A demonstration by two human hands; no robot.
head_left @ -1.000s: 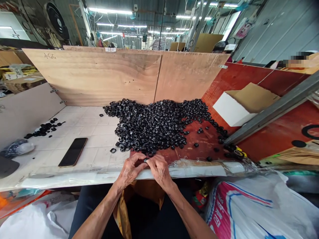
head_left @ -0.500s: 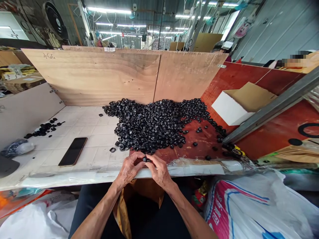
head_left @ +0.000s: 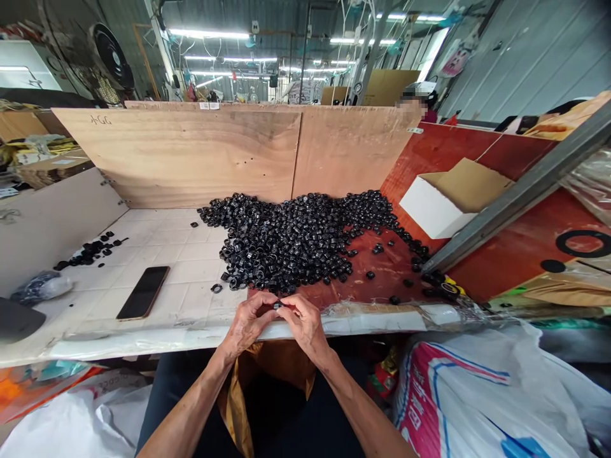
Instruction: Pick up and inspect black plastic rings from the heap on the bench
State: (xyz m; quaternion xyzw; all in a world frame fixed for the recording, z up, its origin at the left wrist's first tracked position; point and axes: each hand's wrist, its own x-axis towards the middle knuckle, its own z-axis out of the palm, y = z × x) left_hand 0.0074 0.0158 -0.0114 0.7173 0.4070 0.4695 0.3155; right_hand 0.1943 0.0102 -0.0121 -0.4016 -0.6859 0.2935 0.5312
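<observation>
My left hand (head_left: 248,324) and my right hand (head_left: 304,323) meet at the near edge of the table (head_left: 157,254), fingertips pinched together on one small black ring (head_left: 277,305). Just beyond them lies a big heap of the same black rings (head_left: 296,238), spread across the middle of the bench up to the plywood back wall (head_left: 191,152). A single loose ring (head_left: 216,288) lies left of my left hand. An open brown bag (head_left: 248,381) hangs below my hands, between my forearms.
A black phone (head_left: 143,292) lies flat on the left of the table, with a small cluster of black parts (head_left: 88,251) and a plastic bag (head_left: 41,286) further left. A white cardboard box (head_left: 453,197) sits at right. A printed woven sack (head_left: 477,401) stands at lower right.
My hands have stayed together at the table edge, working the same ring with small finger movements. The view has shifted slightly.
</observation>
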